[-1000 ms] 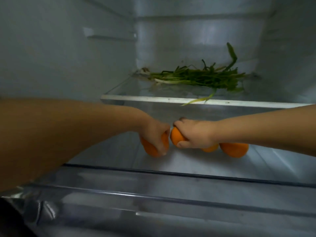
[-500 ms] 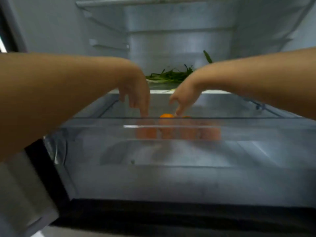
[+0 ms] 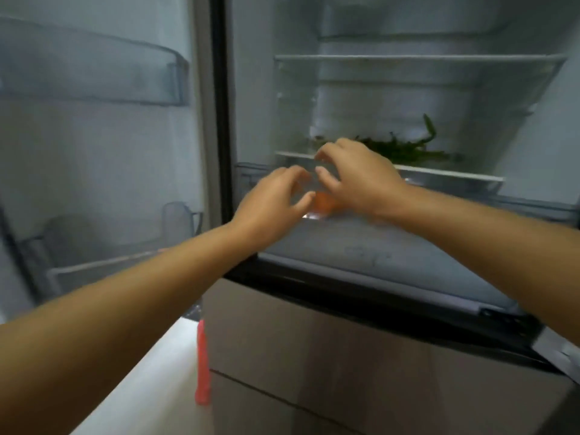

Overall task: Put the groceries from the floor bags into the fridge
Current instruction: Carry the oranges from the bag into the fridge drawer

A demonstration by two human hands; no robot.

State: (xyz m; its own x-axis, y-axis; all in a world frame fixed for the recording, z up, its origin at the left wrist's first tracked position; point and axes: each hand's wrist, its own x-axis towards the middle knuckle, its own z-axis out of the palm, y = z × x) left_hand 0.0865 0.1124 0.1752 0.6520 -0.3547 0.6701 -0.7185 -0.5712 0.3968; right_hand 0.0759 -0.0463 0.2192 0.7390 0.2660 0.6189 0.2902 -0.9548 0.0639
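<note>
The fridge stands open in front of me. An orange [image 3: 323, 202] shows between my hands, lying inside the clear crisper drawer [image 3: 408, 262] at the bottom of the compartment. My left hand [image 3: 273, 199] hovers above the drawer's front edge, fingers spread and empty. My right hand [image 3: 357, 180] is just to its right and a little higher, fingers curled loosely apart, holding nothing. A bunch of green leafy vegetables [image 3: 405, 149] lies on the glass shelf [image 3: 439, 174] behind my right hand. The other oranges are hidden by my hands.
The open fridge door [image 3: 94, 136] with its door bins [image 3: 94, 76] is at the left. A second glass shelf [image 3: 408, 59] sits higher up. Below is the closed lower drawer front [image 3: 345, 356]. A red-orange object [image 3: 202, 365] stands by the fridge's lower left corner on the pale floor.
Both hands let go of the oranges in the drawer and pulled back out, empty. My view has drawn back and up, so the whole fridge and its door show.
</note>
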